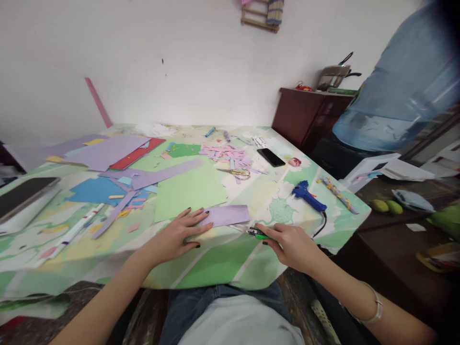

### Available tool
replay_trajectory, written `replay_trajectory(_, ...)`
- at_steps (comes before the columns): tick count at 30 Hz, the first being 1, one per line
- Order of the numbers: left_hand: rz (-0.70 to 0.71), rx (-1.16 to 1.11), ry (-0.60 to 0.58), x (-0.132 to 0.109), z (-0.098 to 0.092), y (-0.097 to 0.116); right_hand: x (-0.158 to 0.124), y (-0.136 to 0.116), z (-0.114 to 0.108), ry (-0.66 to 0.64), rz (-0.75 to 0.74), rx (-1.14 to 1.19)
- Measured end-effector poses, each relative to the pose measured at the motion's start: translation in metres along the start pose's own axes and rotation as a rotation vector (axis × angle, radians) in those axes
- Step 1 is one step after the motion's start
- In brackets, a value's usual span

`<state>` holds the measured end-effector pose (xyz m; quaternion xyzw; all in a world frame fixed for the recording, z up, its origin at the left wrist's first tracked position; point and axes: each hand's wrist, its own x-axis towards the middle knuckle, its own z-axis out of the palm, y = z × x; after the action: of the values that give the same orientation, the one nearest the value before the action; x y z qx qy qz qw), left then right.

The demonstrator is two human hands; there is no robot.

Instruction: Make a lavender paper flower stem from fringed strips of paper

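My left hand (183, 232) lies flat with its fingers spread, pressing on the left end of a lilac paper strip (230, 215). Under that strip's left part is a light green sheet (190, 187). In my right hand (291, 242) is a green and black utility knife (257, 233), gripped between thumb and fingers. Its thin blade points left, just below the strip's near edge; whether it touches the paper I cannot tell. Gold-handled scissors (239, 173) rest beyond the strip, beside a pile of pink and lilac paper scraps (224, 154).
To the right lie a blue glue gun (308, 196) with its cord, a decorated paper stick (338, 194) and a black phone (270, 157). Stacked coloured paper (104, 151), blue paper (89, 190) and a long white ruler-like strip (70, 235) are leftward. A large water bottle (398, 91) stands right.
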<state>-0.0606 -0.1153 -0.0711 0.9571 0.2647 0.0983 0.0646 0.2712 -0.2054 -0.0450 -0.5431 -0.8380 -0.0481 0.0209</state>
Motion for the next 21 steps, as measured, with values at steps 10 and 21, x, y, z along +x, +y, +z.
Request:
replay_trajectory(10,0.007,0.014,0.007,0.000,0.001,0.000,0.005,-0.007,-0.003,-0.018,-0.010,-0.056)
replay_trajectory(21,-0.005,-0.004,0.014,0.000,-0.001,0.001,0.010,-0.014,-0.006,-0.001,-0.034,-0.087)
